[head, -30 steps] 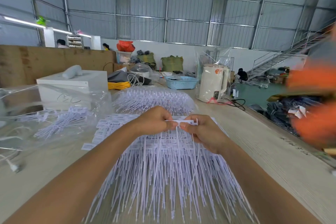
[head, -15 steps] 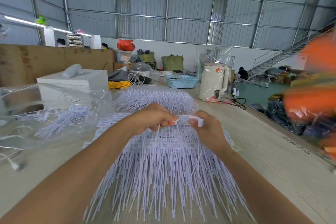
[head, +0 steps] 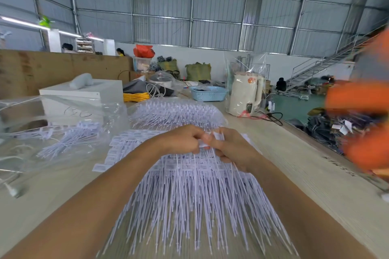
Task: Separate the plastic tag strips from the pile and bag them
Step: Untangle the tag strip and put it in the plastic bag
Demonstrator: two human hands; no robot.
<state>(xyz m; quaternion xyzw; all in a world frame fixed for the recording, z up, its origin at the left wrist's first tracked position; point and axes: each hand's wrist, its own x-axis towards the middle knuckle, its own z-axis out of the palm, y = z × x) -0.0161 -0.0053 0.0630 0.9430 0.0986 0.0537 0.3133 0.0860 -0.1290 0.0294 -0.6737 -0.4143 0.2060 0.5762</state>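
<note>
A big pile of white plastic tag strips [head: 189, 202] fans toward me on the table, heads at the far end. My left hand [head: 181, 140] and my right hand [head: 229, 146] meet just above those heads and together pinch a small bunch of tag strips [head: 216, 135] by its white heads. The fingers of both hands are curled and touch each other. A clear plastic bag [head: 61, 130] with some tag strips inside lies at the left. A second bagged heap of tag strips [head: 176, 112] sits beyond my hands.
A white box [head: 84, 92] stands at the back left, a blue basket [head: 208, 93] and a cream kettle [head: 245, 93] at the back. A blurred person in orange [head: 362, 101] moves at the right table edge. A cable plug [head: 14, 190] lies at the left.
My hands have closed together, so the gap between them is gone and the bunch's heads are bundled tighter. The orange blur at the right has shifted.
</note>
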